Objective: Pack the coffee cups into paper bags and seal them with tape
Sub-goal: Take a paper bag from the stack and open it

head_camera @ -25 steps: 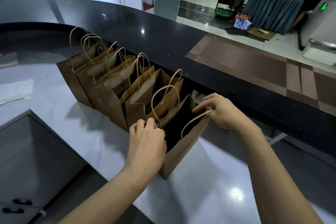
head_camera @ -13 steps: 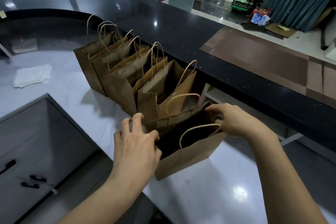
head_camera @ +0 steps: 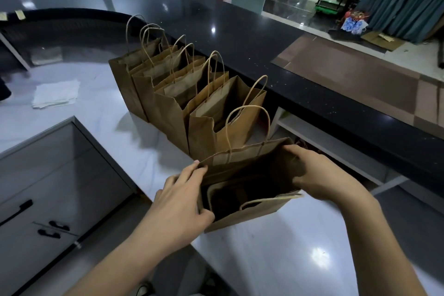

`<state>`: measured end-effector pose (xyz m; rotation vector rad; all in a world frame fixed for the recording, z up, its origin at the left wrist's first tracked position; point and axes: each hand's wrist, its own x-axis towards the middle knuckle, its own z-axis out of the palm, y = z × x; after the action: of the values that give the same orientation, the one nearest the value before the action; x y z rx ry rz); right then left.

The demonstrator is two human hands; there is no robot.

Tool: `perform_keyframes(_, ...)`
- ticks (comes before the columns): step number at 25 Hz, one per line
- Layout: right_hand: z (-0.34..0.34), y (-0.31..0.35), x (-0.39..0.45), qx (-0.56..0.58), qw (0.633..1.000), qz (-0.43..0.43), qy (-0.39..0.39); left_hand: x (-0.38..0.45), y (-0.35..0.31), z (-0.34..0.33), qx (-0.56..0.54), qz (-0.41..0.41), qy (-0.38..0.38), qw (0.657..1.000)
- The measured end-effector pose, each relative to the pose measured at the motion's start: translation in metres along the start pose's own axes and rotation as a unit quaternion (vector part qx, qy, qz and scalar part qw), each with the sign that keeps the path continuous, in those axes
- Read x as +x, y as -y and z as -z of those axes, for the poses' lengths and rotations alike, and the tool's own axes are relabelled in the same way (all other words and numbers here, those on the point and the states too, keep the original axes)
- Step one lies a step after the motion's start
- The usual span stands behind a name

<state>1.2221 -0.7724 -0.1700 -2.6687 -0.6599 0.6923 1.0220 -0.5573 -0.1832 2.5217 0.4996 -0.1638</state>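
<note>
The nearest brown paper bag [head_camera: 252,214] stands on the white counter [head_camera: 276,259] with its mouth pulled wide. My left hand [head_camera: 185,197] grips the bag's left rim, thumb inside. My right hand [head_camera: 314,173] grips the right rim, fingers curled into the opening. The inside is dark; a pale rounded shape shows near the bottom, too dim to identify. Behind it, several more paper bags [head_camera: 168,89] with twisted handles stand in a row. No tape is in view.
A raised black bar top [head_camera: 264,38] runs along the far side of the counter. A folded white cloth [head_camera: 56,94] lies at the left. Grey cabinet drawers [head_camera: 48,187] sit below at the left. A shelf shows under the bar at the right.
Both hands have spread the nearest bag's mouth wider and drawn it toward me, away from the row. The camera has tipped down over the opening.
</note>
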Motion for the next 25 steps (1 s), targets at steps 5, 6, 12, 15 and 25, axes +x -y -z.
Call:
perform_keyframes(5, -0.005, 0.003, -0.018, 0.007, 1.000, 0.021, 0.004, -0.015, 0.005, 0.005, -0.026, -0.010, -0.006, 1.000)
perform_keyframes(6, -0.007, 0.004, -0.020, 0.011, 1.000, 0.027, 0.005, -0.018, 0.008, 0.007, -0.030, -0.011, -0.009, 0.999)
perform_keyframes(12, -0.022, 0.030, -0.020, 0.019, 0.996, 0.079, 0.042, -0.046, 0.035, 0.022, -0.045, 0.014, -0.042, 0.998)
perform_keyframes(15, -0.030, 0.052, -0.016, 0.016, 0.993, 0.096, 0.060, -0.060, 0.051, 0.029, -0.053, 0.032, -0.060, 0.996)
perform_keyframes(25, -0.062, 0.148, 0.000, -0.021, 0.977, 0.197, 0.082, -0.102, 0.116, 0.060, -0.104, 0.111, -0.135, 0.979)
